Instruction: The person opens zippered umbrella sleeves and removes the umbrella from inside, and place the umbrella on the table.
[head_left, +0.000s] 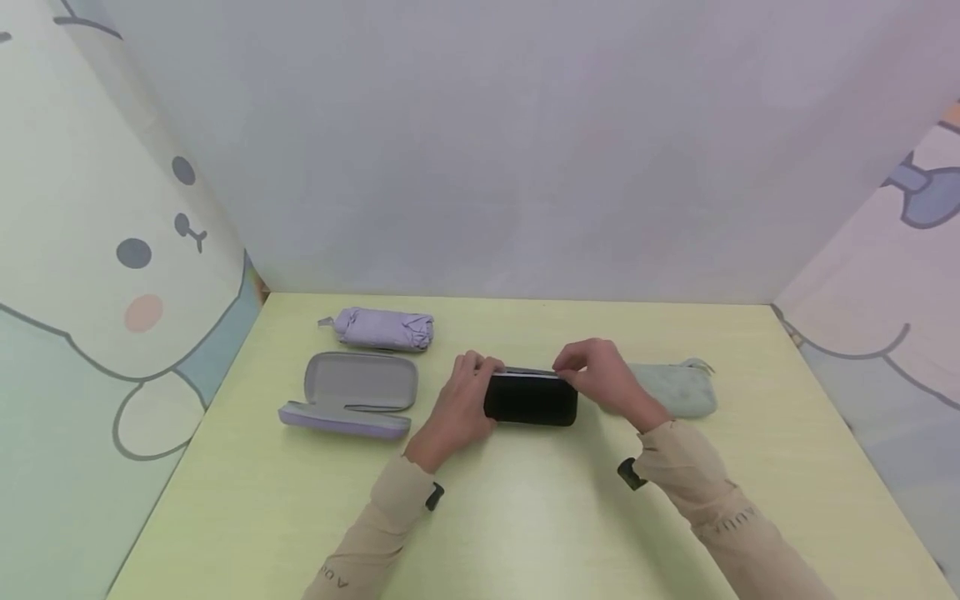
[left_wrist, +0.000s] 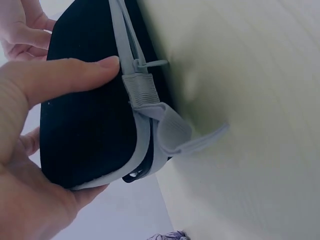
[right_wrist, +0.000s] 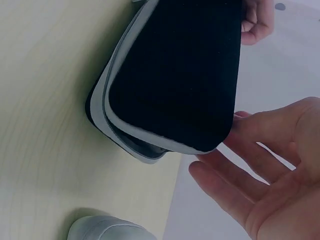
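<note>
A black zip case (head_left: 531,400) with grey zipper trim (right_wrist: 135,132) stands on edge on the table, its seam parted at the right end. My left hand (head_left: 465,404) grips its left end, the thumb (left_wrist: 95,70) across a black face. Beside that thumb hangs a zipper pull (left_wrist: 150,63), with a grey fabric loop (left_wrist: 172,132) below it. My right hand (head_left: 600,371) pinches the upper right corner; in the right wrist view its fingers (right_wrist: 225,185) reach behind the case. The inside of the case is mostly hidden.
Left of the hands, a purple case (head_left: 360,379) lies open, its grey inside showing. Behind it is a crumpled purple pouch (head_left: 382,328). A pale green pouch (head_left: 678,389) lies right, partly behind my right hand. A wall (head_left: 510,167) rises at the table's back edge.
</note>
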